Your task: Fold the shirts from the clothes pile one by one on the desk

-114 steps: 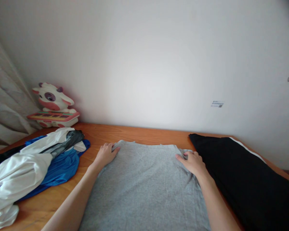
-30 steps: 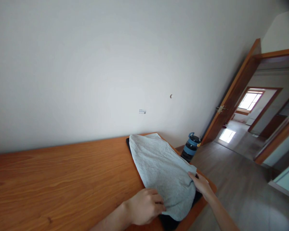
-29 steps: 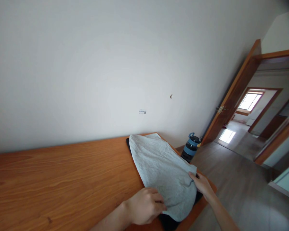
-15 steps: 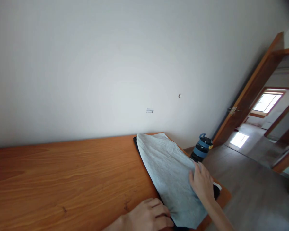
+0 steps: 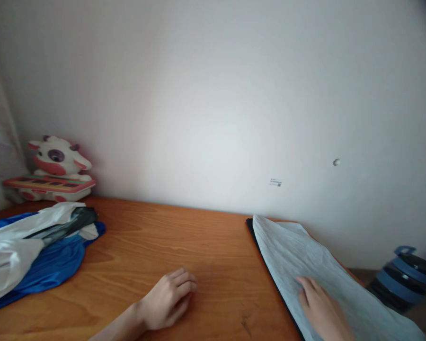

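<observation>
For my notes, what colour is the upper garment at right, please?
The upper garment is light grey, as the head view shows.

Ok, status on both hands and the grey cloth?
Left hand loosely curled above wooden table. Right hand blurred, over grey cloth; contact unclear. Cloth atop black fabric. Heaped clothes well apart, far left.

The left hand (image 5: 168,299) is over the table (image 5: 170,237), the right (image 5: 323,310) over grey cloth (image 5: 293,251).
</observation>
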`<action>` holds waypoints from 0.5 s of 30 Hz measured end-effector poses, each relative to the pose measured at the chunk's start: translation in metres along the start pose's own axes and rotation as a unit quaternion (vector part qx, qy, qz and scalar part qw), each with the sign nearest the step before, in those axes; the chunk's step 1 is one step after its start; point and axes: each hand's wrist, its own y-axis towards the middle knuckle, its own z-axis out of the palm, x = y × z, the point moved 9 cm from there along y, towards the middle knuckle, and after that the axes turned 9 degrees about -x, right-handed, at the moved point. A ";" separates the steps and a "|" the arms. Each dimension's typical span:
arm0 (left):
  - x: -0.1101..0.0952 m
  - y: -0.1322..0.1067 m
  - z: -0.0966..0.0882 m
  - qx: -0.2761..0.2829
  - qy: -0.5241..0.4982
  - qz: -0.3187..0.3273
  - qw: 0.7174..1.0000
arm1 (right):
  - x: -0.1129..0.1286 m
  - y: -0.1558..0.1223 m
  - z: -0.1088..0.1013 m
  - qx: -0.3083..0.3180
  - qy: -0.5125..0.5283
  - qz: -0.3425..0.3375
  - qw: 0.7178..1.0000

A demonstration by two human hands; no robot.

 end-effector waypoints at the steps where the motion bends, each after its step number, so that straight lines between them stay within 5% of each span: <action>1: 0.008 -0.008 -0.010 -0.007 0.016 -0.020 1.000 | 0.039 0.007 -0.002 -0.025 0.051 -0.033 0.998; 5: 0.044 -0.045 -0.054 -0.039 0.091 -0.105 0.989 | 0.202 0.018 -0.005 -0.076 0.213 -0.117 0.967; 8: 0.073 -0.070 -0.084 -0.057 0.141 -0.161 0.975 | 0.297 0.017 0.004 -0.067 0.311 -0.129 0.939; 11: 0.094 -0.082 -0.100 -0.069 0.166 -0.201 0.963 | 0.354 0.017 0.014 -0.080 0.348 -0.134 0.924; 15: 0.103 -0.077 -0.092 -0.052 0.159 -0.212 0.963 | 0.377 0.020 0.026 -0.088 0.351 -0.137 0.922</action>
